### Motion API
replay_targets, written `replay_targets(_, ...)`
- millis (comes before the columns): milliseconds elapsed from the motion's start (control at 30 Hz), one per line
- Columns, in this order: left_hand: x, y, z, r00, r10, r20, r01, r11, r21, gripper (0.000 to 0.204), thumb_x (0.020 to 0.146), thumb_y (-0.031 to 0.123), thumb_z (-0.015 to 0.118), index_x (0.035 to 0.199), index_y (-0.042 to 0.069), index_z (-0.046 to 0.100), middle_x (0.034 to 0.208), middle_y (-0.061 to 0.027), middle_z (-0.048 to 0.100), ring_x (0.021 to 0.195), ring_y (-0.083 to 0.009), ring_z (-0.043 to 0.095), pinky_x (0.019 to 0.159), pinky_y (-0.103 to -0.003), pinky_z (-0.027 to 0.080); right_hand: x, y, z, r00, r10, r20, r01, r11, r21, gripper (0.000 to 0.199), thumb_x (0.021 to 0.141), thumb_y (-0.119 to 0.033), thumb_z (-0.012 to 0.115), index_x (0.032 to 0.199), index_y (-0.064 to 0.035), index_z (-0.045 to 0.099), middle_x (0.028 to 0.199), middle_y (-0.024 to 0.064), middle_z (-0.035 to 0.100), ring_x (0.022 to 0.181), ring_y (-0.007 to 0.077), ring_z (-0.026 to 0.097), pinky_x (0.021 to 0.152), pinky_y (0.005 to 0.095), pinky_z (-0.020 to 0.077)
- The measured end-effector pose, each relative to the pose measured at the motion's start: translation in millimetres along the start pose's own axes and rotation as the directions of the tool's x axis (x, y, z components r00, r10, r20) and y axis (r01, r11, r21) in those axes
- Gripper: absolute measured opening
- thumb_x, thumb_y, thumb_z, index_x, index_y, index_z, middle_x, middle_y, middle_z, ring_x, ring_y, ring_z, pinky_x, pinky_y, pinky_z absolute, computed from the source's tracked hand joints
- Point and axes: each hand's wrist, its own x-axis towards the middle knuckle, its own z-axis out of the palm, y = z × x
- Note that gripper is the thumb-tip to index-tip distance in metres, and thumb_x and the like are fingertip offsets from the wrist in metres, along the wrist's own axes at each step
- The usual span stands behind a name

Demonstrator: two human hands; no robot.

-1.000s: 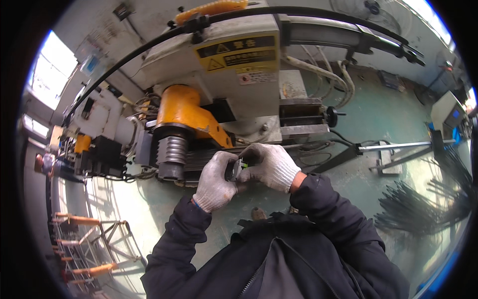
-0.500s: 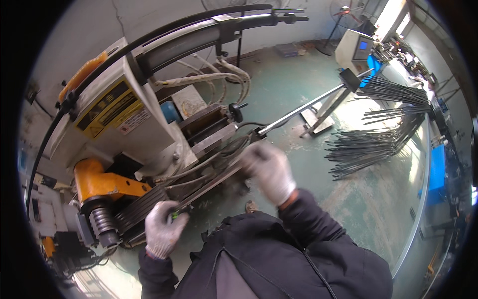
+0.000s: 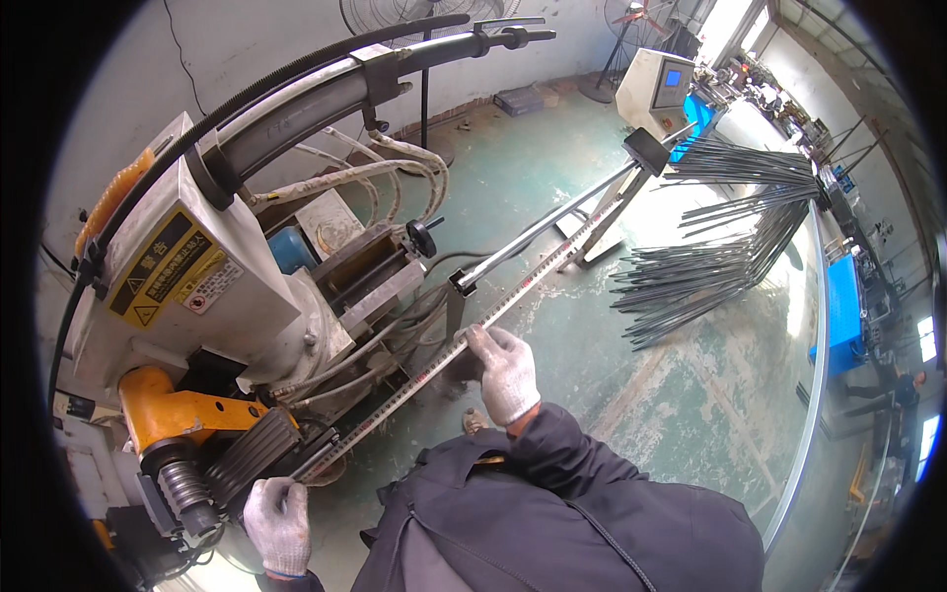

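A tape measure's long pale blade (image 3: 395,400) is stretched diagonally in front of the machine, from beside its clamp up toward the black block on the rail's far end. My right hand (image 3: 501,373), in a whitish knit glove, pinches the blade between thumb and fingers around its middle. At the blade's near end is my gloved left hand (image 3: 276,523), fingers curled; the tape's case is hidden there. Next to that hand are a ribbed dark clamp block (image 3: 254,449) and the machine's orange arm (image 3: 187,409).
The bending machine (image 3: 212,261) with its hoses stands on the left. A metal rail (image 3: 547,229) runs out to a black end block (image 3: 646,150). Bundles of dark rods (image 3: 710,276) lie at the right, beside a curved-looking pale edge (image 3: 811,395). A fan (image 3: 626,39) stands behind.
The tape blade now shows stretched out toward the rail's far end. My left hand has moved down and left, and my right hand lower and left onto the blade. The view has shifted.
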Motion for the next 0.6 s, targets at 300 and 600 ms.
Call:
replay_targets(300,-29.1,-83.7,-34.1,0.982,-0.121,-0.145,0.136,0.986,0.097,0.02,0.105,0.018,0.08,0.104,-0.001,0.074,0.097,-0.0172,0.07,0.093,-0.0351,0.068,0.089,-0.048,0.054,158.2,-9.9,-121.5,0.9,-0.198,-0.389,0.281,0.945,0.167,0.03,0.113,-0.018,0.07,0.126,0.0057,0.083,0.119,0.0121,0.083,0.108,0.0256,0.079,0.103,0.0408,0.0622)
replay_targets(600,-33.6,-101.7,-24.3,0.924,-0.253,-0.287,0.288,0.953,0.088,0.012,0.1,0.011,0.085,0.107,0.002,0.079,0.094,-0.0177,0.076,0.088,-0.0325,0.074,0.085,-0.046,0.06,231.1,14.1,-199.2,0.815,-0.561,-0.143,0.287,0.606,-0.741,0.036,0.114,-0.025,0.067,0.13,0.0032,0.083,0.133,0.0194,0.083,0.122,0.0299,0.075,0.112,0.044,0.0573)
